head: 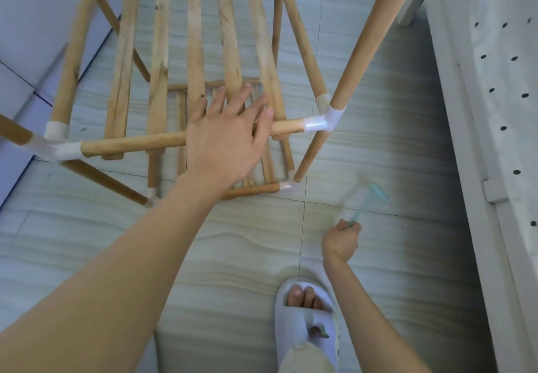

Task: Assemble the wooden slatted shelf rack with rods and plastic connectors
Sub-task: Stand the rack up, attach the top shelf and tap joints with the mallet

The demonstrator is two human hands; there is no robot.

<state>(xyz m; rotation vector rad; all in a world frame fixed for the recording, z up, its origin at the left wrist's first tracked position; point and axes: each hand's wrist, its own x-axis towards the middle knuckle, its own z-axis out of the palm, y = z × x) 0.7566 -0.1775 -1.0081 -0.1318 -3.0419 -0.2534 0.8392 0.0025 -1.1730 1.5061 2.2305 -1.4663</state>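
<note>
On the tiled floor [262, 256] ahead of me stands the part-built shelf rack [186, 60]; its slats run away from me and its front rod [136, 142] lies crosswise, left to right. My left hand [230, 136] rests flat on that rod, fingers straight and spread over the slats, holding nothing. My right hand [342, 238] hangs lower and nearer to me, curled round the handle of a small hammer [365, 197], which is blurred. The white corner connector [323, 122] at the rod's right end lies up and to the left of the hammer, with an upright rod [375, 28] rising from it. My right hand is the nearer to that joint; I judge a tap there comes next, the left hand steadying the frame.
</note>
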